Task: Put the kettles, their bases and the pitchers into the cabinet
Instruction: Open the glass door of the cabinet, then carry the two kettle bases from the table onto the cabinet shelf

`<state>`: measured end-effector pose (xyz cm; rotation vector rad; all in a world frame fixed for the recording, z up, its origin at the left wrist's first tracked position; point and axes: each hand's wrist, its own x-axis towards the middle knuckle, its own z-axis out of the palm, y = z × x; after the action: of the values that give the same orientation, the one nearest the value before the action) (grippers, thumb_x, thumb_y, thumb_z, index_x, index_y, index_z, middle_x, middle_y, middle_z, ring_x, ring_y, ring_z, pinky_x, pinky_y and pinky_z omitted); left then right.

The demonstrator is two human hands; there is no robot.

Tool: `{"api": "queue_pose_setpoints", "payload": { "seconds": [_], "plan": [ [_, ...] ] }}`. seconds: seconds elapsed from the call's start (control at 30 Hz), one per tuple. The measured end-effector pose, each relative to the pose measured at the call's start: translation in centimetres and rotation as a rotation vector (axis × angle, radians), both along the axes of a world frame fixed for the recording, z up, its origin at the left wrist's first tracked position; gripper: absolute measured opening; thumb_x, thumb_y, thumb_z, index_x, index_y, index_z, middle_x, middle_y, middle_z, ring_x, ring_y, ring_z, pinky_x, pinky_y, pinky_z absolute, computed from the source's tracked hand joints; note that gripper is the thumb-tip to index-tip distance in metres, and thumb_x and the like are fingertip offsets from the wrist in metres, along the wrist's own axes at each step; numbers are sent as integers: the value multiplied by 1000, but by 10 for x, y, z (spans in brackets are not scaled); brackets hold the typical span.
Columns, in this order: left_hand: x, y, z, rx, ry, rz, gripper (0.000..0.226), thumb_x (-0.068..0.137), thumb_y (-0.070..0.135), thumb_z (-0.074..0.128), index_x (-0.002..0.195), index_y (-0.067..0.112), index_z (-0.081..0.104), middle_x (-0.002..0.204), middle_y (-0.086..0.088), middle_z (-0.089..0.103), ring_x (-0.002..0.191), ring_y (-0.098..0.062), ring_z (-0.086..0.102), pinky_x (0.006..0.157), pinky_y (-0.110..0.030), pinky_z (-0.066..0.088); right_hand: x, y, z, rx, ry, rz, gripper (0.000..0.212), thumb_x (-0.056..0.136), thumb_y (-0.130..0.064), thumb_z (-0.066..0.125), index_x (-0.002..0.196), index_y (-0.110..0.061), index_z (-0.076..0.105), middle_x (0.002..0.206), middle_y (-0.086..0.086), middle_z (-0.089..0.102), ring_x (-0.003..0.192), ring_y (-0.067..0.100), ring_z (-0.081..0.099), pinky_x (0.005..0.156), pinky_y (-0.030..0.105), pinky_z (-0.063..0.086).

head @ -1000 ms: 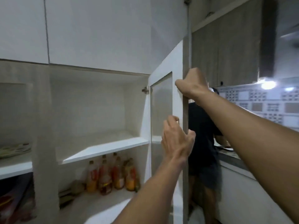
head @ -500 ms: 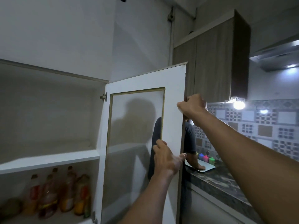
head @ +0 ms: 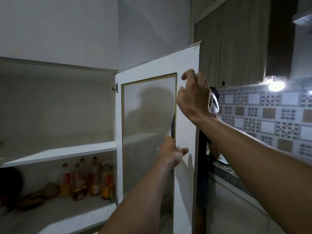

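Nearest, left hand [head: 170, 153] against the lower frame of the cabinet door [head: 185, 149], fingers loosely spread, grasping nothing. Higher, right hand [head: 194, 97] by the door's outer edge, fingers curled but released. Unheld door free to swing back, or out onto the person [head: 205, 166] behind it. Farther in, bottles [head: 87, 179] crowding the lower shelf [head: 70, 213]'s right end; upper shelf [head: 64, 149] bare. Kettles, bases, pitchers nowhere in view.

Bottles [head: 87, 179] stand on the cabinet's lower shelf [head: 59, 215].
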<state>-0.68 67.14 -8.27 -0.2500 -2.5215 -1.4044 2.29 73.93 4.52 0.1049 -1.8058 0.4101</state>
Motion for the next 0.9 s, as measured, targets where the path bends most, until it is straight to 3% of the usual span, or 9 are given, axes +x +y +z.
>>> {"api": "queue_pose_setpoints", "payload": {
  "seconds": [0.07,0.17,0.37,0.63,0.9],
  "plan": [
    [3,-33,-3,-35,46,99,45,88,26,67,120,2,48,125,-18,57,119,-34,54,98,-38,45,0,-27,-12,64,-137,91,30,87,-11,56,116,-14,52,118,14,58,104,35,59,85,46,52],
    [16,-106,-11,-111,79,241,48,93,26,58,129,-2,46,133,-23,52,124,-37,49,103,-39,42,-4,-83,-37,66,-406,173,34,89,-14,55,123,-14,51,125,14,55,110,35,55,90,46,51],
    [72,-299,-27,-184,-30,600,52,91,29,59,133,4,40,137,-21,39,126,-39,45,102,-44,41,-7,-250,-104,178,-718,418,40,91,-19,52,131,-18,51,133,15,54,121,39,52,93,44,48],
    [169,-524,-86,-225,-231,1037,51,93,31,55,133,5,38,138,-21,39,124,-39,46,100,-46,42,28,-495,-193,385,-864,830,39,90,-28,54,128,-19,54,133,14,53,121,38,52,99,47,48],
    [204,-709,-205,-122,-522,1394,46,94,28,55,131,5,40,136,-18,42,124,-38,47,98,-44,43,12,-739,-308,716,-1028,1095,36,90,-24,53,126,-15,53,133,15,52,121,39,53,95,42,46]
  ]
}}
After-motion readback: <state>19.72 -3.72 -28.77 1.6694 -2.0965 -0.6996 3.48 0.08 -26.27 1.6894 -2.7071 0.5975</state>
